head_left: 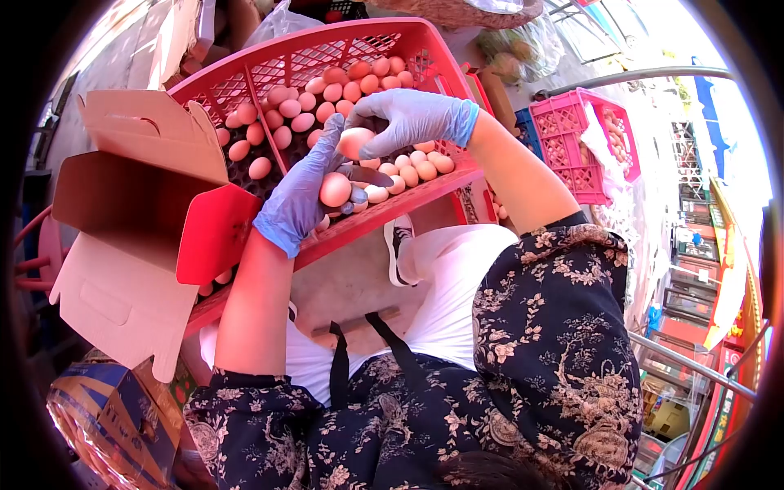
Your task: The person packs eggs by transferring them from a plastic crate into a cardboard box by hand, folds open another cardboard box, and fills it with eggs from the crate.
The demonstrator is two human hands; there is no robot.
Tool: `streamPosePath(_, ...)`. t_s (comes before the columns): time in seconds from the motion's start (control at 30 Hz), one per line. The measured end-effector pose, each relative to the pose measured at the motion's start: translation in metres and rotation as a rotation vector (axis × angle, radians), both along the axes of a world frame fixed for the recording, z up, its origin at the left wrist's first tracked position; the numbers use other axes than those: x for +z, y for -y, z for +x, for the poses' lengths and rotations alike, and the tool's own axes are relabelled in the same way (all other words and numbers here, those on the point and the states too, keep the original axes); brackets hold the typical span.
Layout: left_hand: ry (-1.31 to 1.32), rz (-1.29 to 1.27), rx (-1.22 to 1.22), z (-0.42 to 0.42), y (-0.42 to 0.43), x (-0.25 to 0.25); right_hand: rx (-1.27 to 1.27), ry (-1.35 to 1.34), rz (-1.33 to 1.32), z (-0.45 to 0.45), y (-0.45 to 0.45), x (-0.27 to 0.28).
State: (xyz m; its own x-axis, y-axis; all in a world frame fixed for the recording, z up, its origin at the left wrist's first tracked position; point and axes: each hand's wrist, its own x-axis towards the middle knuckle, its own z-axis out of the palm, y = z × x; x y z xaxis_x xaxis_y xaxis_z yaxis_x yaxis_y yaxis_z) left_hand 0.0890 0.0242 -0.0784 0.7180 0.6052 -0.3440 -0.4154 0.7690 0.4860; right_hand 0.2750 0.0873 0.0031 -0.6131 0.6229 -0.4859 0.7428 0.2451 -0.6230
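Eggs point(355, 144) | left hand point(300, 193), right hand point(408, 121): each gripping one | open carton point(135, 200) partly covers crate point(433, 190)

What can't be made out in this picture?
All in the head view:
Bottom of the cardboard box: lost in shadow, behind its red flap.
Contents of the red crate beneath the left hand and right hand: covered by them.
Distant writing, far right: too small.

Black top point(563, 343) here, tan and pale blossoms tumbling right down the loose sleeves point(523, 286)! Lilac-blue gloves point(425, 118) cover left hand point(300, 192) and right hand point(400, 122), bluer at the cuffs point(467, 122); black straps point(339, 367), white trousers point(457, 253), and a dark, white-soled shoe point(401, 237)!
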Motion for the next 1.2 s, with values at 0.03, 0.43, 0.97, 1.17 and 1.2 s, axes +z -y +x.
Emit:
streamPosePath(0.03,0.020,0.029,0.025,0.002,0.002,-0.004,0.058,-0.060,-0.028,-0.005,0.002,-0.009)
streamPosePath(0.43,-0.153,-0.087,0.260,-0.005,-0.004,0.005,-0.227,0.874,0.090,0.078,-0.037,-0.123)
streamPosePath(0.97,-0.145,-0.153,0.310,-0.007,-0.009,-0.009,-0.215,0.948,0.075,0.075,-0.026,-0.112)
streamPosePath(1.17,-0.211,-0.125,0.347,-0.007,-0.004,0.000,-0.153,1.018,0.142,0.078,-0.028,-0.148)
streamPosePath(1.2,-0.209,-0.126,0.348,-0.007,-0.005,-0.003,-0.145,1.039,0.170,0.081,-0.030,-0.156)
